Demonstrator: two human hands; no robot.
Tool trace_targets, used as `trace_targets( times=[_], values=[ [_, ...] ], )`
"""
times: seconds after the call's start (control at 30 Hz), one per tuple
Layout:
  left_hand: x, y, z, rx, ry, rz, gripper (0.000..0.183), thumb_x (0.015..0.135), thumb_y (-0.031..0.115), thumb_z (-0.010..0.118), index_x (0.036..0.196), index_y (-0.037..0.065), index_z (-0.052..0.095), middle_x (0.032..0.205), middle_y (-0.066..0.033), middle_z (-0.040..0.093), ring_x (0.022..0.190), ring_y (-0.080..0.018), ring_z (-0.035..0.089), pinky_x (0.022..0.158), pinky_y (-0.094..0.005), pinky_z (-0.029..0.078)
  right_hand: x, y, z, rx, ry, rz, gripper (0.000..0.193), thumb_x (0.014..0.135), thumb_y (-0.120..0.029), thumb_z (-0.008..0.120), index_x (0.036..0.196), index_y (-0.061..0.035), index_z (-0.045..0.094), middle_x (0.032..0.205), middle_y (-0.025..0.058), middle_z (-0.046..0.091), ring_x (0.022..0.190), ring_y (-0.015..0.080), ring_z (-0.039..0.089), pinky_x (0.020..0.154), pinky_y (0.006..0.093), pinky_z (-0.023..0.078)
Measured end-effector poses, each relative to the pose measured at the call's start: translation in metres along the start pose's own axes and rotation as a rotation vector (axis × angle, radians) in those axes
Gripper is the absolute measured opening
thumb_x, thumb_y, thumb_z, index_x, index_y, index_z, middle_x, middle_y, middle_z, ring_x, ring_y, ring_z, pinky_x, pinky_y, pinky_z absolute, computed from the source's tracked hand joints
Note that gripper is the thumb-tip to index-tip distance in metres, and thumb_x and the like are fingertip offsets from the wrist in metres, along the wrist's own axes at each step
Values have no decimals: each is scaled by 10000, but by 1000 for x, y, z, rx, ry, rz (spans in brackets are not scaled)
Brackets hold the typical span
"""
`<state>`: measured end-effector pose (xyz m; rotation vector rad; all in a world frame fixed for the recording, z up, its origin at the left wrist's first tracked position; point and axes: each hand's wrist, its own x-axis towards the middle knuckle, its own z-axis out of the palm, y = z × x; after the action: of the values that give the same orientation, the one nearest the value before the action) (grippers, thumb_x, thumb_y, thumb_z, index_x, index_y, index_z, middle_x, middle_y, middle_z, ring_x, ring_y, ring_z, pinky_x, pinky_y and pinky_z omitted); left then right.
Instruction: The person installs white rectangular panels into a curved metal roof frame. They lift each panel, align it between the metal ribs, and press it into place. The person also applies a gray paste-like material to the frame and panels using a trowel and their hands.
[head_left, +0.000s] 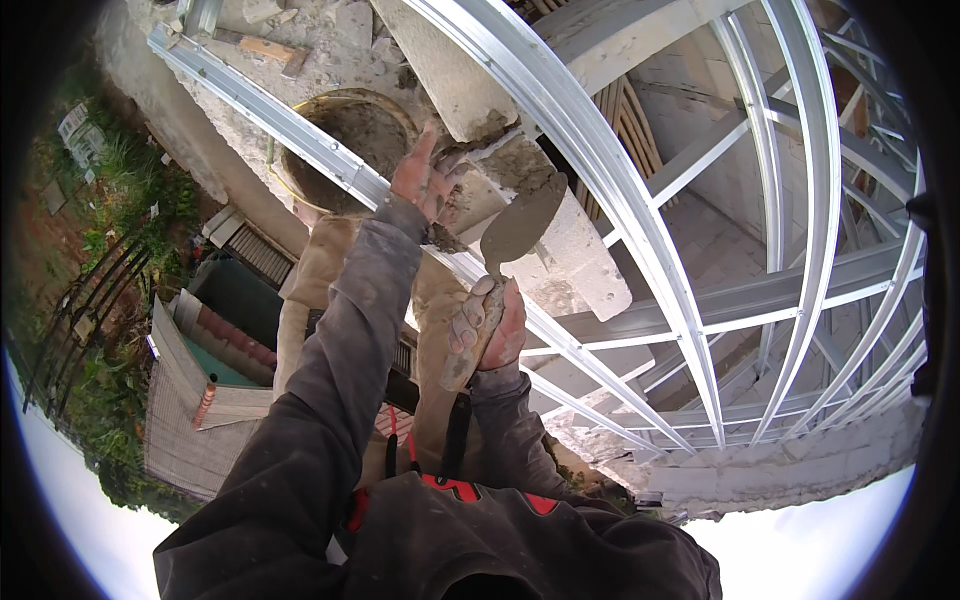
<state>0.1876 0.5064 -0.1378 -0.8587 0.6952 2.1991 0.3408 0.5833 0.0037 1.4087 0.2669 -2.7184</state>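
Over on the far left of the frame, green plants are growing down below, with a patterned roof sloping beneath them at lower left. At upper left a hammer with a wooden handle is lying on the rough grey surface, and a shiny metal profile is running diagonally down past it. Just right of that, a round container with a yellowish rim is showing a dull, dark inside. Near its right side, above centre, the left hand is reaching out partly open, one finger stretching upward; I cannot tell whether its shaded fingers are touching anything. At centre, the right hand is wrapping its fingers firmly round the handle of a trowel. The trowel's leaf-shaped blade is pointing to the upper right, looking grey and smeared with mortar, while its pale wooden handle is slanting to the lower left, stained and worn. Behind the blade a whitish block is lying, and silvery metal framing is curving across the right side.
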Motion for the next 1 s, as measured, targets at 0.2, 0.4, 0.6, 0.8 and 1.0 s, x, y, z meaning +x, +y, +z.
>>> trace_targets(
  times=[0.2, 0.4, 0.6, 0.8, 1.0],
  values=[
    [-4, 4, -1, 35, 26, -83, 726, 862, 408, 619, 1415, 108, 257, 1395, -166, 300, 1208, -317, 412, 1029, -460, 345, 26, 11, 21, -74, -33, 70, 399, 939, -460, 417, 936, -71, 506, 603, 48, 471, 403, 189, 456, 362, 328, 400],
    [-15, 10, 9, 7, -3, -46, 832, 871, 410, 603, 1454, 86, 106, 1457, -202, 162, 1329, -364, 250, 1102, -482, 257, 15, 3, 27, -102, 6, 33, 353, 941, -401, 439, 931, -54, 505, 612, 59, 483, 422, 166, 452, 376, 306, 399],
    [-14, 4, -3, 48, -51, -58, 883, 882, 454, 565, 1445, 22, 40, 1484, -248, 53, 1373, -372, 154, 1124, -474, 208, 12, 2, 23, -305, 109, -48, 347, 934, -375, 455, 900, -42, 548, 681, 80, 545, 435, 175, 479, 399, 306, 421],
    [-3, 8, -12, -16, -68, -151, 861, 889, 464, 548, 1453, 50, 45, 1498, -217, 47, 1380, -339, 147, 1128, -443, 205, 29, 3, 29, -267, -4, 1, 376, 948, -442, 387, 900, -87, 504, 600, 33, 455, 409, 163, 442, 377, 308, 389],
    [-8, 2, -15, 33, -39, -91, 805, 911, 416, 544, 1463, 78, 65, 1484, -196, 123, 1337, -362, 237, 1108, -437, 248, -43, 7, 31, -675, 153, -84, 371, 927, -375, 474, 991, -15, 533, 640, 50, 506, 476, 136, 482, 463, 269, 426]
  ],
)
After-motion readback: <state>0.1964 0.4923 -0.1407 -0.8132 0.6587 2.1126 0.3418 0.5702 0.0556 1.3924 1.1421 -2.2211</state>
